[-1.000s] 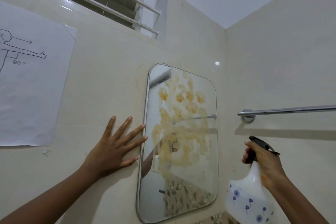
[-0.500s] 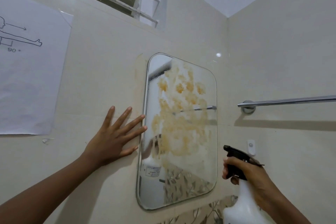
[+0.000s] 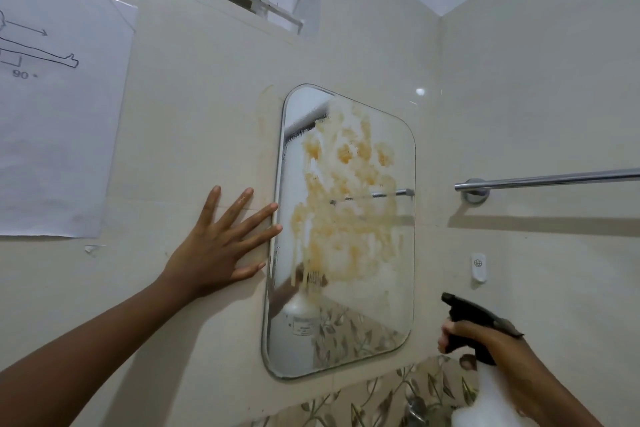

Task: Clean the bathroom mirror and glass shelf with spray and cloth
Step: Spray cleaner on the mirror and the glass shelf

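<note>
Brown-stained mirror (image 3: 377, 274) is hanging at frame centre; spray bottle (image 3: 485, 392) is pointing at it from lower right.
Paper sheet (image 3: 59, 135) reading "90" is hanging upper left; towel rail (image 3: 554, 178) is sticking out at right; left hand (image 3: 214, 250) is lying flat on the wall, fingers released, tips at the mirror's edge; right hand (image 3: 485, 343) fingers are grasping the bottle's trigger.

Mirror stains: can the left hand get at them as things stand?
Likely yes. The left hand lies flat on the wall, its fingertips at the left edge of the mirror, and nothing stands between it and the stains. It holds nothing to wipe with, though.
</note>
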